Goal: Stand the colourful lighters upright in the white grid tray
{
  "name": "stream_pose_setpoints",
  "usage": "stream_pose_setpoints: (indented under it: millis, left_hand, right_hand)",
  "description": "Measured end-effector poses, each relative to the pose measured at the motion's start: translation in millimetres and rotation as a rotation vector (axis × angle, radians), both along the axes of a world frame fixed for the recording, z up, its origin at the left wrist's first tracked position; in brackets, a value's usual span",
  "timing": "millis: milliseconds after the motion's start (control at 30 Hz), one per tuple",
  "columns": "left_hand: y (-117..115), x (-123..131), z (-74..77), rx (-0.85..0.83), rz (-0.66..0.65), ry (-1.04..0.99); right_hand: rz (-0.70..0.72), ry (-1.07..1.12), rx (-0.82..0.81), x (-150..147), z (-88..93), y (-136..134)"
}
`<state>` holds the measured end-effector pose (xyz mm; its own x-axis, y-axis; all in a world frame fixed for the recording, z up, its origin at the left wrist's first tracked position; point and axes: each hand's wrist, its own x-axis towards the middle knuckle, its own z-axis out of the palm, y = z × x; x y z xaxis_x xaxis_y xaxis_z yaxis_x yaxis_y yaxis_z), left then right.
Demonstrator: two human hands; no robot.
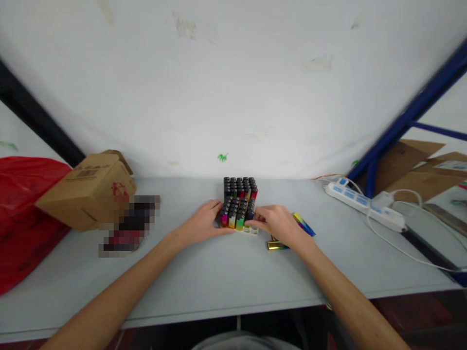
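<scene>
A front block of colourful lighters (232, 221) with black tops stands upright in a clear tray (254, 232), whose front right slots hold no lighters. My left hand (204, 221) is wrapped round the tray's left side, thumb along its front edge. At the right end, my right hand (275, 221) has its fingers closed at a dark lighter (250, 214); its fingertips are partly hidden. Directly behind stands another block of lighters (240, 183). Beside and beneath my right wrist lie loose shiny lighters, among them a gold one (277, 245) and a blue-yellow one (303, 224).
A cardboard box (87, 189) and a red plastic bag (29, 214) sit at the left, near a pixelated item (131, 226). To the right, a white power strip (365, 204) trails cables by a blue metal frame (372, 170). A white wall (237, 97) closes off the back.
</scene>
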<state>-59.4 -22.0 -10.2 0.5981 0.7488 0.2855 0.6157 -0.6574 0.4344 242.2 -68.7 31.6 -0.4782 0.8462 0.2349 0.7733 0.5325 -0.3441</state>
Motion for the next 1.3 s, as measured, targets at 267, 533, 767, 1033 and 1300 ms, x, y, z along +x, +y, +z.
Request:
stream_pose_setpoints:
  millis: [267, 533, 767, 1033, 1300]
  left_hand:
    - [2, 1, 0.6, -0.034, 0.020, 0.011]
    - [1, 2, -0.5, -0.026, 0.012, 0.004]
    - [3, 0, -3.3, -0.011, 0.001, -0.023]
    - [3, 2, -2.6, -0.012, 0.012, 0.041]
    - [2, 2, -3.0, -0.011, 0.009, 0.020]
  right_hand:
    - [-0.327, 0.044, 0.019, 82, 12.3, -9]
    - [-0.477, -0.003, -0.185, 150, -19.7, -30]
    - [-0.427, -0.043, -0.101, 149, -20.9, -31]
    - [-0.413, 0.410, 0.025, 123, 1.5, -5]
    - [-0.263, 0.793, 0.007, 69, 31.2, 47]
